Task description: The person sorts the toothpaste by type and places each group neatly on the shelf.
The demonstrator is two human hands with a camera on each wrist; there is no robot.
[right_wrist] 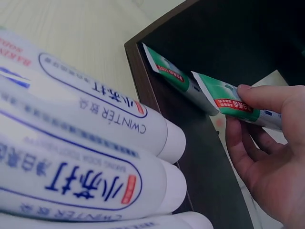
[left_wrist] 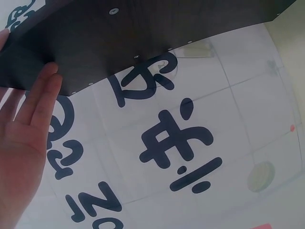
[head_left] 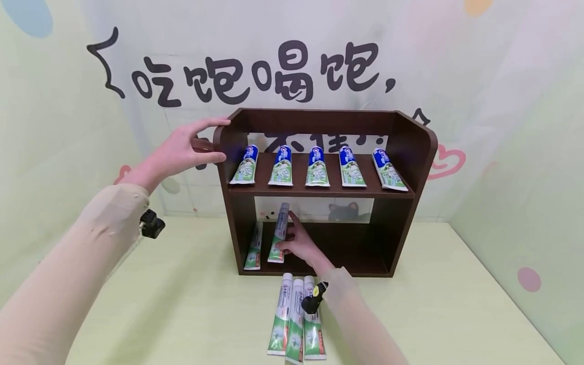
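My right hand (head_left: 302, 244) pinches a green-and-white toothpaste tube (head_left: 279, 233) between thumb and fingers, cap end up, inside the lower compartment of a dark brown shelf (head_left: 315, 195). Just left of it, another green-and-white tube (head_left: 254, 247) lies against the compartment's left wall. The right wrist view shows the thumb on the held tube's (right_wrist: 228, 98) green end. My left hand (head_left: 184, 147) rests on the shelf's left side panel, its fingers extended; in the left wrist view, fingertips (left_wrist: 50, 71) touch the dark panel (left_wrist: 95, 43).
Several blue-and-green toothpaste tubes (head_left: 317, 167) lie spaced in a row on the upper shelf. Three green-and-white tubes (head_left: 295, 322) lie side by side on the pale table (head_left: 191, 304) in front. Behind the shelf hangs a printed wall sheet (head_left: 182, 40) with black lettering.
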